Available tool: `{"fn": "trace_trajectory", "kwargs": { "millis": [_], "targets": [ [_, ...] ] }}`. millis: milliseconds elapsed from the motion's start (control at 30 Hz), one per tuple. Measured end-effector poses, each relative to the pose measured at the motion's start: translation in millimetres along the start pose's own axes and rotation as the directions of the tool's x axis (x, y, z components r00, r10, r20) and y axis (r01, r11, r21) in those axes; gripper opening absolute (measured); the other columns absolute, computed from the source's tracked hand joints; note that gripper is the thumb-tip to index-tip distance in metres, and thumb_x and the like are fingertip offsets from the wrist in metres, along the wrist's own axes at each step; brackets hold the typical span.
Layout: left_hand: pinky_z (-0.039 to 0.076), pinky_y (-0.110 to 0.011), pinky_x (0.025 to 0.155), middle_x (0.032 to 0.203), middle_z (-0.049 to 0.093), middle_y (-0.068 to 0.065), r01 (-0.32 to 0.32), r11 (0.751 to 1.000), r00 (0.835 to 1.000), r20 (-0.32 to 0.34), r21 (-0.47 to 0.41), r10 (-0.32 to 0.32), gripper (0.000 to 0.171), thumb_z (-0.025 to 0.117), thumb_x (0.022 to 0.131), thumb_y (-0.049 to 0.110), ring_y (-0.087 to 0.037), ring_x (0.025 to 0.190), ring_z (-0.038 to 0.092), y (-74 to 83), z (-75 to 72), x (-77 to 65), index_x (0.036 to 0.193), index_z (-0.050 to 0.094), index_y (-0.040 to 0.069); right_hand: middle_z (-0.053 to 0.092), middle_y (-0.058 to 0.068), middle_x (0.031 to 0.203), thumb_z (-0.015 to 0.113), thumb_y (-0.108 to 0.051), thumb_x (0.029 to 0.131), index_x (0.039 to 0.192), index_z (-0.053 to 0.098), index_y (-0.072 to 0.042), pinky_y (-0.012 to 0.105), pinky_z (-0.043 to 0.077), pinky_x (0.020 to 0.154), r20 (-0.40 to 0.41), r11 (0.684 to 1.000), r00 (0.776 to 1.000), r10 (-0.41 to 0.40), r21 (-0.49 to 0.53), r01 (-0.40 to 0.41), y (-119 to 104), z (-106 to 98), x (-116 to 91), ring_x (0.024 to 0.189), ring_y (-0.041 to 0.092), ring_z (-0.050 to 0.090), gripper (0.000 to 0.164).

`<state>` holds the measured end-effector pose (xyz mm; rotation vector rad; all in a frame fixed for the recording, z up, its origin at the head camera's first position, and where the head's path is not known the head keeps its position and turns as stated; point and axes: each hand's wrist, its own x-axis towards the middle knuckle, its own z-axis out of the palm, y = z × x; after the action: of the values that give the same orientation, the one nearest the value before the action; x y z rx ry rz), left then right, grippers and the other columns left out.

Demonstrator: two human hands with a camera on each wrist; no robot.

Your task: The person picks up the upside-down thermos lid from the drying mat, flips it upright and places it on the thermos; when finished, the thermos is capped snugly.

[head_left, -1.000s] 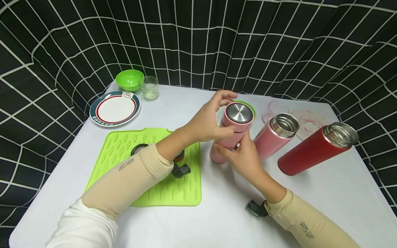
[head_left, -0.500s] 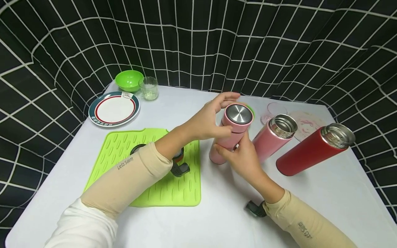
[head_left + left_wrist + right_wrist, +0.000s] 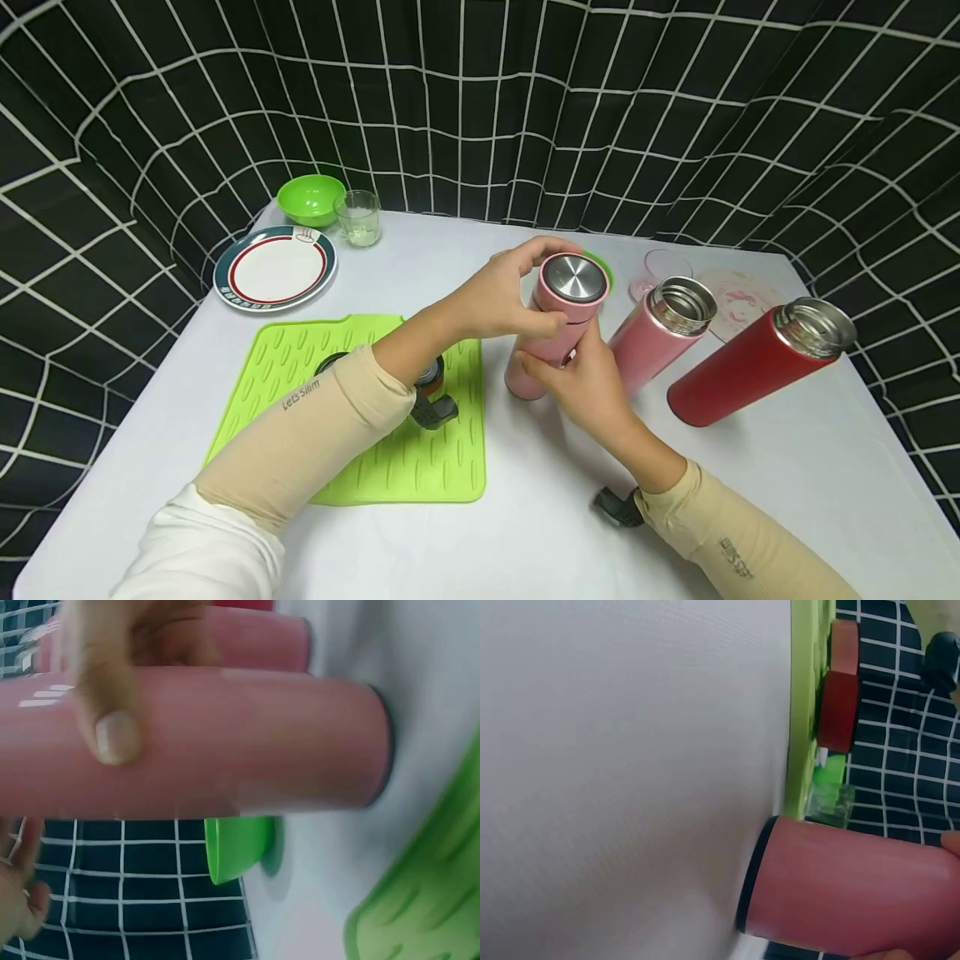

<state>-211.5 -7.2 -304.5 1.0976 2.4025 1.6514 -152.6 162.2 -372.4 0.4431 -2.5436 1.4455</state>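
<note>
Head view: pink bottle (image 3: 552, 344) standing on the white table (image 3: 540, 542). Left hand (image 3: 498, 297) curls its thumb and fingers round the steel-topped cap (image 3: 575, 278); right hand (image 3: 588, 382), lower, grips the body between thumb and fingers.

"LetsSlim" is printed on the left sleeve (image 3: 303, 446) and right sleeve (image 3: 750, 542); the plate's (image 3: 276, 268) lettering is illegible.
</note>
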Motion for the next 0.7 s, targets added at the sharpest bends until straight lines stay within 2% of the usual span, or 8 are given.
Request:
{"fn": "trace_trajectory", "kwargs": {
  "millis": [133,200,300,433,500,533,600,700],
  "targets": [
    [0.035,-0.032,0.101,0.124,0.056,0.007,-0.013,1.000,1.000,-0.016,-0.012,0.013,0.074,0.088,0.069,0.032,-0.007,0.117,0.046,-4.0,1.2,0.7,0.131,0.052,0.011,0.058,0.003,0.123,0.083,-0.017,0.079,0.139,0.036,-0.014,0.040,0.048,0.087,-0.001,1.000,1.000,0.011,-0.013,-0.011,1.0,1.1,0.2,0.107,0.017,0.058,0.077],
    [0.038,-0.032,0.100,0.120,0.059,0.004,-0.027,0.996,0.999,-0.024,-0.082,0.025,0.067,0.087,0.072,0.025,-0.009,0.116,0.048,-5.6,1.6,1.3,0.129,0.056,0.009,0.059,0.003,0.122,0.083,-0.017,0.078,0.139,0.036,-0.014,0.040,0.049,0.085,-0.006,1.000,1.000,0.019,-0.016,-0.019,0.9,1.6,0.2,0.105,0.017,0.058,0.076],
    [0.037,-0.031,0.102,0.123,0.055,0.006,-0.023,0.994,1.000,-0.021,-0.106,0.020,0.073,0.088,0.070,0.025,-0.006,0.119,0.044,-4.9,3.2,2.1,0.132,0.051,0.010,0.059,0.002,0.123,0.083,-0.017,0.079,0.138,0.039,-0.014,0.040,0.049,0.086,-0.006,1.000,1.000,0.015,-0.003,-0.015,0.3,1.5,0.3,0.107,0.017,0.058,0.074],
    [0.038,-0.034,0.101,0.122,0.057,0.009,-0.050,0.998,0.995,-0.084,-0.044,0.046,0.073,0.090,0.067,0.033,-0.005,0.117,0.045,-4.2,4.6,2.6,0.127,0.055,0.012,0.059,0.003,0.124,0.082,-0.017,0.079,0.137,0.040,-0.014,0.041,0.048,0.086,-0.005,1.000,1.000,0.024,-0.005,-0.024,-0.7,1.6,-0.1,0.107,0.019,0.058,0.072],
    [0.037,-0.036,0.103,0.122,0.061,0.006,-0.088,0.993,0.993,-0.084,-0.077,0.081,0.065,0.087,0.072,0.024,-0.007,0.118,0.048,-6.1,3.0,2.8,0.128,0.059,0.010,0.059,0.004,0.123,0.082,-0.017,0.079,0.138,0.039,-0.014,0.041,0.049,0.085,-0.005,0.999,0.999,0.037,-0.001,-0.037,-0.9,1.7,-0.3,0.106,0.019,0.058,0.073],
    [0.036,-0.036,0.104,0.125,0.060,0.005,-0.092,0.991,0.994,-0.071,-0.093,0.086,0.066,0.086,0.073,0.020,-0.006,0.120,0.047,-6.9,2.2,2.3,0.131,0.058,0.010,0.059,0.004,0.123,0.082,-0.017,0.079,0.138,0.037,-0.015,0.041,0.049,0.085,-0.006,0.999,0.999,0.043,0.002,-0.043,-0.8,1.7,-0.4,0.106,0.019,0.058,0.075],
    [0.032,-0.035,0.106,0.133,0.053,0.007,-0.066,0.993,0.997,-0.043,-0.102,0.062,0.075,0.087,0.071,0.020,-0.004,0.125,0.039,-7.1,2.2,1.0,0.137,0.051,0.010,0.059,0.003,0.123,0.083,-0.016,0.079,0.139,0.037,-0.016,0.041,0.049,0.085,0.000,0.999,0.999,0.048,0.019,-0.048,-0.7,1.7,-0.2,0.106,0.019,0.059,0.076],
    [0.035,-0.034,0.102,0.126,0.051,0.008,-0.040,0.998,0.997,-0.065,-0.052,0.036,0.076,0.089,0.068,0.032,-0.005,0.120,0.039,-6.1,3.7,1.6,0.131,0.051,0.012,0.059,0.002,0.122,0.082,-0.017,0.079,0.137,0.038,-0.015,0.041,0.049,0.082,0.000,0.998,0.998,0.058,0.008,-0.058,0.4,1.2,-1.3,0.103,0.018,0.058,0.073]
  ]
}}
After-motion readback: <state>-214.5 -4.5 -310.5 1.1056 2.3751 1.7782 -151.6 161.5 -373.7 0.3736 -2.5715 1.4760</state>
